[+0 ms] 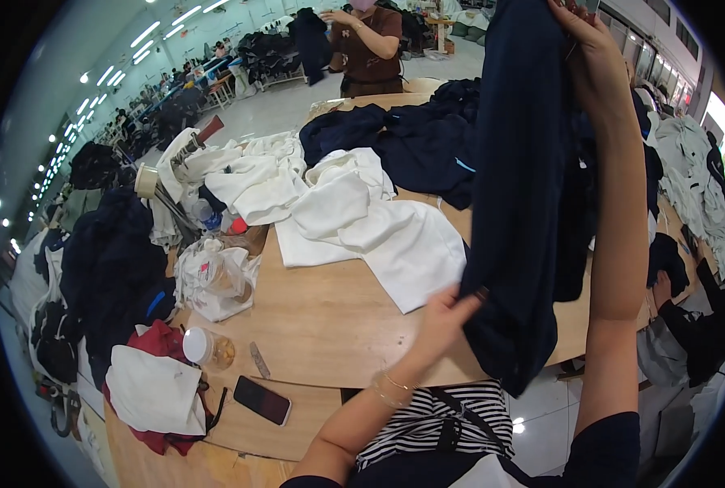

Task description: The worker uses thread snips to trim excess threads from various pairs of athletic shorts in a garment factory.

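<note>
A dark navy garment (515,179) hangs in front of me, raised over the right part of the table. My right hand (592,45) is lifted high at the top of the picture, its fingers closed on the garment's upper part. Lower down, my left hand (446,325) pinches the garment's left edge between thumb and fingers. Just left of the hanging cloth, white fabric pieces (354,215) lie crumpled on the wooden table (330,325). Behind them spreads a pile of navy garments (423,146).
On the left stand a lidded jar (208,348), a plastic bag (216,281) and a phone (262,400) beside a small cutter-like tool (259,359). White cloth (158,390) covers something red. A co-worker (368,49) stands across the table; another person's hand (662,289) is at right.
</note>
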### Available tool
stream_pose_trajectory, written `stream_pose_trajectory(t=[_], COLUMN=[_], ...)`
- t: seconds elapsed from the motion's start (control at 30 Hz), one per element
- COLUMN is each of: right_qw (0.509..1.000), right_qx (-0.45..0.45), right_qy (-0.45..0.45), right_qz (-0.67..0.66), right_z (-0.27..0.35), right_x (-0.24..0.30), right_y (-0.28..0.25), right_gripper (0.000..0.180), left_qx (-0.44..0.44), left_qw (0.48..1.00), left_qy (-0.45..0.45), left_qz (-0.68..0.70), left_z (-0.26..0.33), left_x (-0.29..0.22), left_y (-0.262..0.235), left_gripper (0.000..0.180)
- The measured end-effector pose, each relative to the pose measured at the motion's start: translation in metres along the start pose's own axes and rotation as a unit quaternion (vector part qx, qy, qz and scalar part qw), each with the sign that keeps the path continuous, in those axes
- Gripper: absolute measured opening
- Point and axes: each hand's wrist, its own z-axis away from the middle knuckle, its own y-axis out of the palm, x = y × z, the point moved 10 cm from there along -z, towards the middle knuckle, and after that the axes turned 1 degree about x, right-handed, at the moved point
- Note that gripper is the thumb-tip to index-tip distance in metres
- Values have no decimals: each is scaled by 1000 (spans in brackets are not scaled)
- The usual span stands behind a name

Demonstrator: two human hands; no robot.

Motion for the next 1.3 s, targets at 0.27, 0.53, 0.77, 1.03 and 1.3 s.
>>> stream_pose_trajectory(t=[0.27,0.53,0.77,1.03,1.3], right_qw=[985,874,909,878,859], right_qx=[-68,-217,-225,-279,-325], right_qy=[-56,426,351,388,393], right_qz=[148,81,23,-35,-46], right_z=[85,383,406,417,429], right_x=[29,-177,-167,-165,-179], right_y=[-108,-99,-78,-86,-100], right_gripper=[33,49,51,45,42], left_qx=[-222,-178,-23,-26,-29], left_qw=[844,672,844,916,921], left_qy=[310,91,236,175,153], left_qz=[-377,-714,-481,-359,-357], left_z=[87,107,55,30,24], left_x=[-185,-61,-29,27,46], left_y=[-102,-173,8,32,15], left_gripper=[26,35,31,37,16])
